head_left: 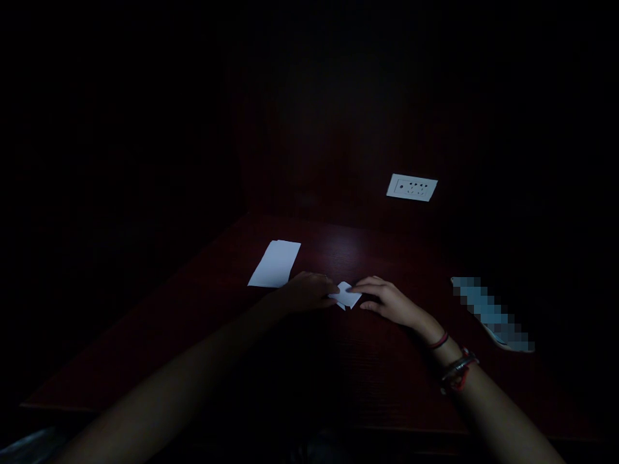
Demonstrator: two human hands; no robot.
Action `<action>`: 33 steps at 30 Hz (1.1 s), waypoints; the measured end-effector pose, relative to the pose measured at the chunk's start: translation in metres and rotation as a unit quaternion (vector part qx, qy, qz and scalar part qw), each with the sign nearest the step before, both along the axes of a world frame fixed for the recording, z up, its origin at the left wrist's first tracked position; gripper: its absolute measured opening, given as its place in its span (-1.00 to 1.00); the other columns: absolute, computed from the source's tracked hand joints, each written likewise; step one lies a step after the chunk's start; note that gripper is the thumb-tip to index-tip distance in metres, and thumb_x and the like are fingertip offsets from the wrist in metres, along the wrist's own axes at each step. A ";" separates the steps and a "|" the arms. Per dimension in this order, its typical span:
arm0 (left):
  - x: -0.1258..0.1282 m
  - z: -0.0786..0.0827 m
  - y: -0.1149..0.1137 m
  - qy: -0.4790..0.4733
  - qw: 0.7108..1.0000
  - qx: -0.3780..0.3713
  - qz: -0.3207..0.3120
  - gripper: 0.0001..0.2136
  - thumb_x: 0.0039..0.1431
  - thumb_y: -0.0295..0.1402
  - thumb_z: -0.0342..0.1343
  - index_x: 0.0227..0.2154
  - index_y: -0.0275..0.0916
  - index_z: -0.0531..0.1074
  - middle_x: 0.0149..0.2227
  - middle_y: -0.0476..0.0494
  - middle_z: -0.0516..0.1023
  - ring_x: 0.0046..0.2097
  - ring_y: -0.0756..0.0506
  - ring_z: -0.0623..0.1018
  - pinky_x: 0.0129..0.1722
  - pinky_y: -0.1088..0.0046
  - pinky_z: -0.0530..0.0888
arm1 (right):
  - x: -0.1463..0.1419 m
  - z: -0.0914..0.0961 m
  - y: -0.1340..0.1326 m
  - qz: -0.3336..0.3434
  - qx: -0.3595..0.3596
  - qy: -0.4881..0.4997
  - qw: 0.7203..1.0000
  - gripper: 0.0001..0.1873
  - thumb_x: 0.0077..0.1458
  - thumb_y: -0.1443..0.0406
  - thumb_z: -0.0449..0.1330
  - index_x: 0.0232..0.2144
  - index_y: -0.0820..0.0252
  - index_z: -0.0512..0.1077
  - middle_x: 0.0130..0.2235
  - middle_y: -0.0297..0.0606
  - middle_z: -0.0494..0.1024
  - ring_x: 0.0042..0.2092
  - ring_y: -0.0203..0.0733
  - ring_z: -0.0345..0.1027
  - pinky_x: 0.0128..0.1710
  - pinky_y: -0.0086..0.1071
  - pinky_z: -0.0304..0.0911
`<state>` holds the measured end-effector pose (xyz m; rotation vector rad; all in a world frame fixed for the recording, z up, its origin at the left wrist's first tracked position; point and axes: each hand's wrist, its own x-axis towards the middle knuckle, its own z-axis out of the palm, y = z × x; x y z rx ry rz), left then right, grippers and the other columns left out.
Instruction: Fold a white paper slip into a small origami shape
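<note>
A small piece of folded white paper (346, 294) lies on the dark red table, with pointed corners and a notch at its near edge. My left hand (309, 290) has it pinched at the left edge, fingers above and thumb near the lower side; shadow hides part of the grip. From the other side, my right hand (389, 301) touches the paper's right part with outstretched fingertips. Its thumb is held apart, below the fingers and off the paper. Bracelets circle the right wrist.
A short stack of white paper sheets (275, 264) lies beyond my left hand. To the right rests a flat, phone-like object (493, 316) with a blurred-out face. A white socket plate (412, 187) is on the back panel. The table (382, 380) is dimly lit, its surroundings nearly black.
</note>
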<state>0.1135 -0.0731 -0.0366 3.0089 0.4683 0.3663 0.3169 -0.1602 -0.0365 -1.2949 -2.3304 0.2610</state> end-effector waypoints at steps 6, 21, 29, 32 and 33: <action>0.002 -0.002 0.000 0.035 0.995 0.093 -0.019 -0.82 0.08 -0.30 -0.14 -0.34 -0.18 0.33 -0.36 -0.03 0.41 -0.29 -0.03 0.39 -0.33 0.48 0.24 | 0.002 -0.004 0.003 0.008 -0.015 0.034 0.999 -0.69 -0.05 0.31 0.05 -0.17 0.16 0.30 -0.22 -0.24 0.37 -0.19 -0.27 0.22 -0.17 -0.40 0.14; 0.008 -0.002 -0.001 -0.250 0.887 -0.380 0.078 -0.82 -0.02 -0.36 -0.12 -0.36 -0.27 0.29 -0.47 0.00 0.39 -0.50 0.06 0.39 -0.53 0.59 0.32 | -0.004 -0.004 0.001 -0.002 -0.202 0.348 0.916 -0.51 -0.11 0.26 0.09 -0.07 0.21 0.16 -0.32 -0.26 0.38 -0.41 -0.38 0.23 -0.50 -0.52 0.17; 0.016 -0.008 -0.009 -0.216 0.857 -0.459 0.092 -0.74 -0.13 -0.39 -0.02 -0.28 -0.24 0.28 -0.36 -0.03 0.39 -0.46 0.05 0.41 -0.50 0.56 0.35 | -0.006 -0.011 0.007 -0.102 -0.214 0.391 0.889 -0.71 -0.17 0.27 0.13 -0.32 0.31 0.29 -0.60 -0.40 0.31 -0.61 -0.45 0.16 -0.69 -0.59 0.02; 0.016 -0.008 -0.009 -0.196 0.855 -0.470 0.092 -0.74 -0.15 -0.41 -0.02 -0.30 -0.26 0.29 -0.40 -0.04 0.41 -0.45 0.03 0.42 -0.48 0.55 0.35 | -0.006 -0.012 0.008 -0.115 -0.193 0.377 0.898 -0.78 -0.16 0.28 0.11 -0.40 0.30 0.29 -0.62 -0.41 0.30 -0.64 -0.46 0.16 -0.70 -0.59 0.03; 0.016 -0.008 -0.009 -0.194 0.857 -0.467 0.095 -0.76 -0.15 -0.42 -0.02 -0.32 -0.26 0.30 -0.43 -0.03 0.42 -0.45 0.03 0.42 -0.48 0.55 0.34 | -0.006 -0.013 0.008 -0.119 -0.185 0.371 0.902 -0.80 -0.16 0.28 0.10 -0.43 0.30 0.29 -0.64 -0.42 0.29 -0.65 -0.46 0.15 -0.71 -0.59 0.03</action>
